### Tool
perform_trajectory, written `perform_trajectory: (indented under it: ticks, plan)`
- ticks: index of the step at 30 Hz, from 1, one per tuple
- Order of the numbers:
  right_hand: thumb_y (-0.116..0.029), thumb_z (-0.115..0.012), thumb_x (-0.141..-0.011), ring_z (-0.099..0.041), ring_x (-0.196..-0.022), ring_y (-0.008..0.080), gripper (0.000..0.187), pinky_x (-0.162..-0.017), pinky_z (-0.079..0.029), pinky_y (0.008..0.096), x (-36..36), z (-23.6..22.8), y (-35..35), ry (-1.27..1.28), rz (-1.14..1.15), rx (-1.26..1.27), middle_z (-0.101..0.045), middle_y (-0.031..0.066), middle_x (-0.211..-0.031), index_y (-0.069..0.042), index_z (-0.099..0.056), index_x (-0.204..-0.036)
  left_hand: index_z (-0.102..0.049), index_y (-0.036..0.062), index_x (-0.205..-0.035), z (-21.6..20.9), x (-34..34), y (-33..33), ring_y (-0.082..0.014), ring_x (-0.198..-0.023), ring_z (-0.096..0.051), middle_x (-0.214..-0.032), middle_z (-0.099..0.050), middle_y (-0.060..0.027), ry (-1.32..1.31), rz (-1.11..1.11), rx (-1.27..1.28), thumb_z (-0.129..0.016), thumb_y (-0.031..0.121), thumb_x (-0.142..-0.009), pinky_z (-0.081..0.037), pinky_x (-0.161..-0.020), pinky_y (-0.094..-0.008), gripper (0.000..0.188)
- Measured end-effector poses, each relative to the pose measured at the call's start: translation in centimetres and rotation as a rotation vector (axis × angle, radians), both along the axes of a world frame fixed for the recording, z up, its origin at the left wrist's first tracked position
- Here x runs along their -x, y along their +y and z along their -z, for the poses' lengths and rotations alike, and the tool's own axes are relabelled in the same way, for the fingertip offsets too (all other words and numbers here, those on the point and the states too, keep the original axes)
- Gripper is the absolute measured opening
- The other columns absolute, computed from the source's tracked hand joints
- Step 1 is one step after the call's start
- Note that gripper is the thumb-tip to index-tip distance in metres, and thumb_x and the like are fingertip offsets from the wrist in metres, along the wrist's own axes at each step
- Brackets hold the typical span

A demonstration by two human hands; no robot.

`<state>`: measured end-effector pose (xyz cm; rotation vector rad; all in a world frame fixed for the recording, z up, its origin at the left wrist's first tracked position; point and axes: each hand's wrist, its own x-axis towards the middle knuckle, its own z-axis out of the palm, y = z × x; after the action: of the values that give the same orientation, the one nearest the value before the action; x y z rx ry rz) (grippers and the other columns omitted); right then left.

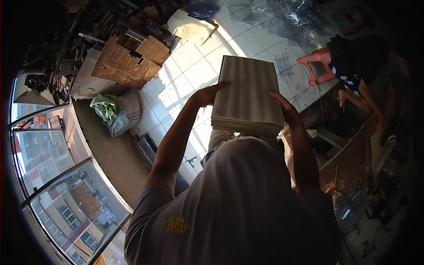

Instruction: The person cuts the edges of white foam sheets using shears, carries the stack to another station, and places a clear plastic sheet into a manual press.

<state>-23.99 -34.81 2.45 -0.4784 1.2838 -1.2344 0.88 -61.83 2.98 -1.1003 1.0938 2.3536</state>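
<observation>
I hold a thick stack of flat pale grey sheets (pixel 246 92) level in front of my chest, above the white tiled floor (pixel 190 66). My left hand (pixel 207 94) grips the stack's left edge, fingers stretched over its top. On the right edge my right hand (pixel 288 110) clasps the stack, thumb on top. Both forearms rise from my grey shirt (pixel 238 203), which hides whatever lies under the stack.
Torn cardboard pieces (pixel 128 59) and clutter lie at the far left beside a sack with green cloth (pixel 115 110). Large windows (pixel 57 176) run along the left. A person in dark clothes (pixel 357 62) crouches by a pink plastic stool (pixel 319 65). A brown board (pixel 349 159) stands at right.
</observation>
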Motion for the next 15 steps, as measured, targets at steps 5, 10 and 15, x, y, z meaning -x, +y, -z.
perform_trajectory:
  ticks: [5, 10, 15]
  plan:
    - [-0.039, -0.052, -0.105, -0.067, -0.100, 0.0134, 0.042, -0.090, -0.053, 0.0299, 9.8, -4.2, -8.6, -0.469, -0.132, -0.253, -0.070, 0.0056, -0.111, -0.005, -0.064, -0.126, -0.041, -0.0043, -0.150, 0.6, 7.0, -5.5, -0.0247, -0.125, -0.063, -0.142, -0.058, -0.0207, 0.106, -0.047, -0.167, -0.062, 0.050, -0.100, -0.052, -0.107, -0.0362, 0.076]
    - [-0.045, -0.055, -0.104, -0.068, -0.102, 0.0151, 0.048, -0.092, -0.053, 0.0333, 15.7, -3.4, -14.3, -0.457, -0.027, -0.288, -0.070, 0.0072, -0.116, -0.004, -0.063, -0.129, -0.049, -0.0029, -0.143, 0.5, 13.7, -10.7, -0.0217, -0.114, -0.068, -0.132, -0.064, -0.0177, -0.018, -0.122, -0.141, -0.063, 0.045, -0.101, -0.056, -0.101, -0.0348, 0.065]
    - [-0.045, -0.056, -0.103, -0.065, -0.114, 0.0173, 0.056, -0.100, -0.051, 0.0340, 22.1, -0.7, -18.2, -0.465, -0.017, -0.220, -0.067, 0.0078, -0.126, -0.004, -0.056, -0.140, -0.052, 0.0012, -0.143, 1.6, 21.2, -16.4, -0.0197, -0.108, -0.070, -0.129, -0.067, -0.0134, 0.015, -0.042, -0.118, -0.064, 0.045, -0.101, -0.059, -0.094, -0.0343, 0.061]
